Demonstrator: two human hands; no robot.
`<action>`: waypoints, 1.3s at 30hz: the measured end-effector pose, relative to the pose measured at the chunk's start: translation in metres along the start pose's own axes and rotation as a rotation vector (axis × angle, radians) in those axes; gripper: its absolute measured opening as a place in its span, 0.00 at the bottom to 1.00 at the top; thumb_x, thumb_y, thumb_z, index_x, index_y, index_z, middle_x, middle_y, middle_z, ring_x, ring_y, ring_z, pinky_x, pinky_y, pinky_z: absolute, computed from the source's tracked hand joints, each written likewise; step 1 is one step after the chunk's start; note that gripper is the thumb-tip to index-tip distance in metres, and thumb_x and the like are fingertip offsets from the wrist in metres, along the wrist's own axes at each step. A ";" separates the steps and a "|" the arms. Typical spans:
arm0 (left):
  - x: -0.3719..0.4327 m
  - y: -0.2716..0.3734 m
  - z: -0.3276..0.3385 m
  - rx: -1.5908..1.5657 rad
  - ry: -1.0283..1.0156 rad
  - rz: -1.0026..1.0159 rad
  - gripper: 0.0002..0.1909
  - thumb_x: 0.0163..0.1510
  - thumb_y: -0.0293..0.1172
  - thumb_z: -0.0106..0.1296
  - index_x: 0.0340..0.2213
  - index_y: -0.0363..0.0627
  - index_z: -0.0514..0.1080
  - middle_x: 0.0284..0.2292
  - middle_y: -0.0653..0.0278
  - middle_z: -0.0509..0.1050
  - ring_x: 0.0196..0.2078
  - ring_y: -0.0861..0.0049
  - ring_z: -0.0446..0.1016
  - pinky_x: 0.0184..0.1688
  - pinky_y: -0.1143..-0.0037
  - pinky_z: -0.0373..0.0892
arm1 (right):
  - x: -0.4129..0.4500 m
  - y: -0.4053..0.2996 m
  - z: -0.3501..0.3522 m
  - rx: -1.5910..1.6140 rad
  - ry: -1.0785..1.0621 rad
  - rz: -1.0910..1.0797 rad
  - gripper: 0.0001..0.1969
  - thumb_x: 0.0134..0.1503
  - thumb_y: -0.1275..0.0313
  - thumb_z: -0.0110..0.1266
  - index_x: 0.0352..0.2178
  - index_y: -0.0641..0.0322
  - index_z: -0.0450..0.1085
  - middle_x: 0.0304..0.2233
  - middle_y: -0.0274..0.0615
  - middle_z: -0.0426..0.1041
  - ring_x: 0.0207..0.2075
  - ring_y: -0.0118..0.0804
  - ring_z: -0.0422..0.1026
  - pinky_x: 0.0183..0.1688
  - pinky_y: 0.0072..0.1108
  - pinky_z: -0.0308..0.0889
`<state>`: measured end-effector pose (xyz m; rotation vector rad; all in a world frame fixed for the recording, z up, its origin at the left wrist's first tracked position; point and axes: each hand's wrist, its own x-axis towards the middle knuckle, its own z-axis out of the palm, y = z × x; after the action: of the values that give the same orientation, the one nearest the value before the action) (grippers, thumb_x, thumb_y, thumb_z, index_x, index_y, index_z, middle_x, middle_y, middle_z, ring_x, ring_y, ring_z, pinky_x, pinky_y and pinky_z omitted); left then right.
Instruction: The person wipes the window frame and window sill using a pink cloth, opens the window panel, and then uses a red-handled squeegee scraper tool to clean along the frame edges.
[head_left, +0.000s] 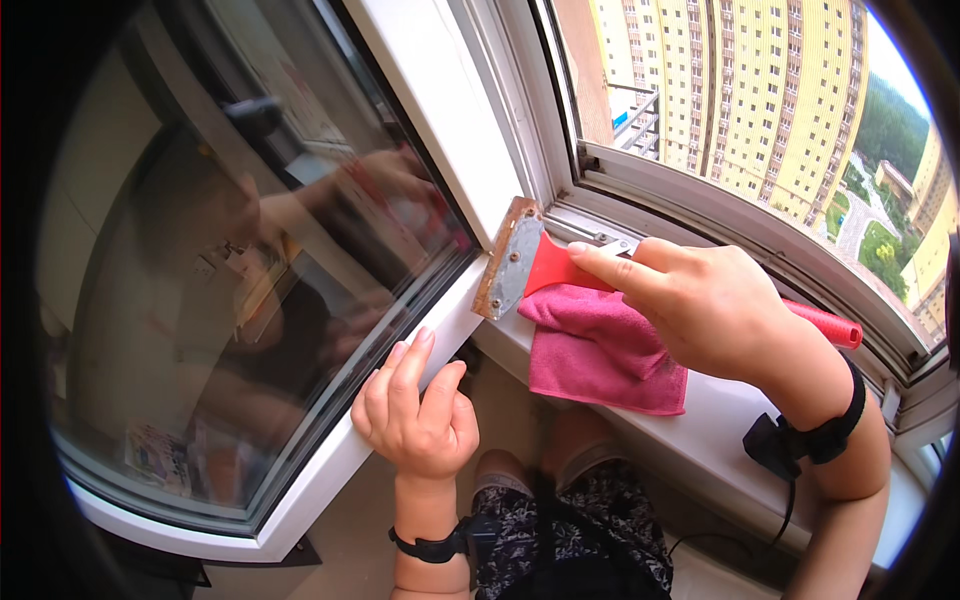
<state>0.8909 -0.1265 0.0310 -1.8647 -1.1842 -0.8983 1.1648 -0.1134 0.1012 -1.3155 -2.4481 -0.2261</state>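
My right hand (697, 300) grips a scraper with a red plastic handle (555, 266); its index finger lies along the neck. The scraper's wide metal head (514, 255) has screws and a brown, rusty-looking edge. It overlaps the corner of the open white window sash (457, 307), though contact cannot be told. Fingers of my left hand (420, 416) rest on the sash's lower rail, slightly apart, with no tool in them. A folded pink cloth (607, 352) lies on the white windowsill (720, 405), partly under my right hand.
Dark glass (225, 300) in the sash reflects a person and the room. A metal stay arm (592, 234) lies along the window frame (675, 187) by the scraper. High-rise buildings (720, 97) stand outside. A black cable (787, 517) hangs from my right wrist strap.
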 end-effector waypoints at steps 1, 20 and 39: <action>0.000 0.001 0.002 -0.007 0.004 -0.004 0.11 0.36 0.26 0.49 0.24 0.55 0.76 0.42 0.68 0.75 0.44 0.69 0.71 0.46 0.72 0.60 | 0.001 0.000 0.000 -0.003 0.015 -0.007 0.32 0.47 0.72 0.52 0.56 0.41 0.60 0.25 0.38 0.68 0.19 0.41 0.71 0.20 0.29 0.67; -0.009 0.002 0.020 0.027 0.025 0.010 0.09 0.39 0.27 0.50 0.24 0.57 0.76 0.41 0.69 0.76 0.43 0.72 0.71 0.44 0.73 0.61 | -0.001 0.004 0.025 0.057 0.049 0.025 0.23 0.51 0.73 0.52 0.51 0.44 0.66 0.23 0.38 0.67 0.19 0.42 0.69 0.20 0.28 0.64; -0.017 -0.022 0.038 0.043 0.018 -0.005 0.09 0.40 0.28 0.50 0.25 0.58 0.77 0.41 0.70 0.76 0.42 0.73 0.70 0.45 0.75 0.59 | 0.024 -0.006 0.043 0.026 0.076 0.029 0.28 0.48 0.78 0.52 0.52 0.45 0.65 0.22 0.36 0.65 0.18 0.39 0.67 0.18 0.27 0.63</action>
<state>0.8715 -0.0946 0.0029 -1.8170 -1.1888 -0.8840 1.1379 -0.0856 0.0709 -1.3060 -2.3597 -0.2323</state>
